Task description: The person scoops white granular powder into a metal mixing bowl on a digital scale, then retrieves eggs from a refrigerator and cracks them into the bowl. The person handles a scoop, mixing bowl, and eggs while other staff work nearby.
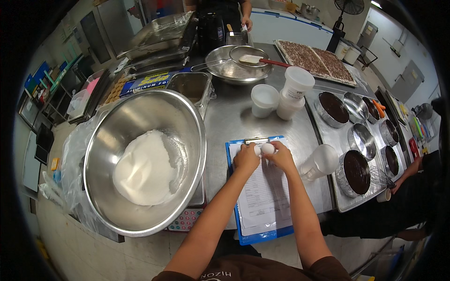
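Both my hands are over a blue clipboard (265,239) that bears printed papers (260,196). My left hand (246,157) is closed around a small white lid (257,151), mostly covered by the fingers. My right hand (282,156) grips a round white object (268,148), which may be a cap or an egg, close beside the first. To the left, a large steel mixing bowl (105,140) holds a heap of white powder (146,172) and stands on a scale (184,219). A translucent plastic container (320,161) is near my right forearm.
Plastic tubs (264,100) stand beyond the clipboard. Behind them a sieve (233,52) and a spatula (274,62) lie across a steel bowl (239,75). At right, a tray (348,207) carries several cake pans (355,174). Co-workers stand at the right and far side.
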Motion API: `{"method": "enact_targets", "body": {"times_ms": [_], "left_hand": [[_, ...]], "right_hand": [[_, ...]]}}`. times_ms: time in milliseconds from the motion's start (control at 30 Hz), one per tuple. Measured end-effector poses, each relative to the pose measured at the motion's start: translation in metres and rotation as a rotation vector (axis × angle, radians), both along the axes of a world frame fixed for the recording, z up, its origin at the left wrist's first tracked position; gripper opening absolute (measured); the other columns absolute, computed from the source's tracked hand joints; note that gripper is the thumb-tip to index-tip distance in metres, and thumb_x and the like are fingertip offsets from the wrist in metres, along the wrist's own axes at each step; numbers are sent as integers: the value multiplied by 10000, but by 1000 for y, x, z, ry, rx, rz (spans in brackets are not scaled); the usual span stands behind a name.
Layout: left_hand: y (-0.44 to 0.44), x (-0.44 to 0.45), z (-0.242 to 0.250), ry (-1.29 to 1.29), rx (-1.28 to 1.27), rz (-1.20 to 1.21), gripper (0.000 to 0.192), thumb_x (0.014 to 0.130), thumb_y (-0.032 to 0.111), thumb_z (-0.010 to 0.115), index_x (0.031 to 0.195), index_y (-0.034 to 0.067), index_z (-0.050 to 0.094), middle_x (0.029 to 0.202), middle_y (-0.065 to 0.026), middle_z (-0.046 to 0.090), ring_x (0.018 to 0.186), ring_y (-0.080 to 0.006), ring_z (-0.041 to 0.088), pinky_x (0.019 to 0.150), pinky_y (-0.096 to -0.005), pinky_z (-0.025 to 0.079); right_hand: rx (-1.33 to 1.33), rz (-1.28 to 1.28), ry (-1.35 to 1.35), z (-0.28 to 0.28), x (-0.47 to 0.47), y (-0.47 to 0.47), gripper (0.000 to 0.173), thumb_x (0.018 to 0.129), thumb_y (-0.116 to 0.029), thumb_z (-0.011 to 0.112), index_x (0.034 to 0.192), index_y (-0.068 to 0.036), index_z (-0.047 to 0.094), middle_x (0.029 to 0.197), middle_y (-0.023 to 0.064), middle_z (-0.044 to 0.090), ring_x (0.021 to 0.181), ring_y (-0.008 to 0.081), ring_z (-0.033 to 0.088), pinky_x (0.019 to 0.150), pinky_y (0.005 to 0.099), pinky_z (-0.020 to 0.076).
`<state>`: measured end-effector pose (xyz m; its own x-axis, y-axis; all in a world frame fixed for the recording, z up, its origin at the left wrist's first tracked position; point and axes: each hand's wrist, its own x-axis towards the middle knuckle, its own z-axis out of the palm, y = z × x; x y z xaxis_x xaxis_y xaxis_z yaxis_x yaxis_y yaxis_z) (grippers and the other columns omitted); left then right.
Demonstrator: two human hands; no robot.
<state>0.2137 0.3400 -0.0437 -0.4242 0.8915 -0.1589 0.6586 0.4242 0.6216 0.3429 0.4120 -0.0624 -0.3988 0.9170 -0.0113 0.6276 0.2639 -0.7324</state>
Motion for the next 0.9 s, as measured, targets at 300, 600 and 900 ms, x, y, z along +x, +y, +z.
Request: {"method": "enact_targets", "body": {"times_ms": [300,600,900], "left_hand": [[63,-25,15,1,130,158,485,645,234,705,1077,144,505,1012,-104,573,922,-305,567,734,-404,458],[90,-31,-3,-22,-73,208,516,629,228,716,1059,109,458,944,-133,601,915,-302,578,721,-408,457],[98,-32,13,33,-192,27,638,574,243,756,1121,69,477,1075,-160,542,978,-285,555,803,-390,461]], "right_hand": [[78,-39,108,1,-31,70,470,625,-245,744,1007,-49,553,882,94,627,699,173,604,500,278,473],[-67,-22,-101,23,-50,69,533,571,-280,756,1009,-47,562,921,134,629,832,249,613,716,334,474],[-70,22,-53,30,-34,91,563,611,-337,744,1005,19,558,913,164,620,828,244,606,717,323,471]]}}
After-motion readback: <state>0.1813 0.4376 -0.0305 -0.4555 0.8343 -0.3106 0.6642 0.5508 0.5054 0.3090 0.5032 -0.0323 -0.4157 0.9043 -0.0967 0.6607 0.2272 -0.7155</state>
